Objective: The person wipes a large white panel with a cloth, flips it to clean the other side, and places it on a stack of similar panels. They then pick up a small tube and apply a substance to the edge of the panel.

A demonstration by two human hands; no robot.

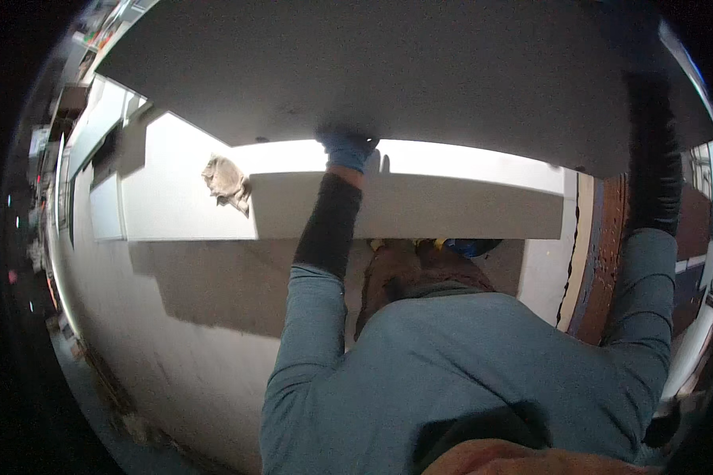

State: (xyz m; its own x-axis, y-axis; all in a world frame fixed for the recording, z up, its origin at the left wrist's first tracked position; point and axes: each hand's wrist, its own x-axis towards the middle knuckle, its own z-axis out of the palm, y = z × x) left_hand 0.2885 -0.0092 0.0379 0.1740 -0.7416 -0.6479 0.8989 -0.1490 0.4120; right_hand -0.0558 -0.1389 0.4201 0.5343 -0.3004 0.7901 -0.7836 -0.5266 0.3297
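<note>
A large dark grey panel [420, 71] spans the upper part of the head view, held up in front of me. My left hand [345, 150], in a blue glove, grips its lower edge near the middle. The fingers of this hand are mostly lost in shadow against the panel. On the right, my arm in a black sleeve [653, 158] reaches up along the panel's right part. My right hand at its end is too dark to make out.
Below the panel lies a white flat surface [174, 214] with a crumpled beige cloth [226, 182] on it. A brown strip with a ragged dark edge [602, 261] runs along the right. My shoes stand under the surface's near edge, beside a blue object [466, 248].
</note>
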